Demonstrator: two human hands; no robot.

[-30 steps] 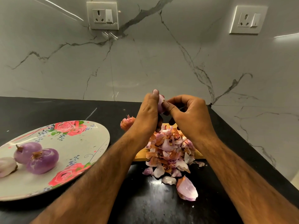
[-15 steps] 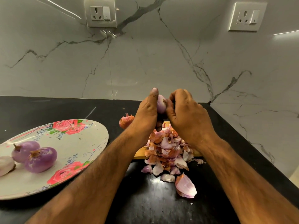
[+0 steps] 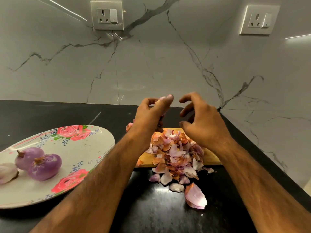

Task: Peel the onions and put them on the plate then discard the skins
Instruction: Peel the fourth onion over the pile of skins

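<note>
The right hand [image 3: 200,122] has let go and drawn apart from the left hand [image 3: 150,113], its fingers loosely curled and empty. The left hand alone grips the onion [image 3: 161,98] above the skins [image 3: 175,148], near the back edge of the tabletop [image 3: 151,209]. The onion is probably peeled, so the plate [image 3: 84,148] at the left edge likely comes next.

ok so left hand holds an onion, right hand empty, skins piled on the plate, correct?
No: head view shows the skins piled on the wooden board, spilling onto the counter, not the plate. Left hand holds an onion, right hand empty.
</note>
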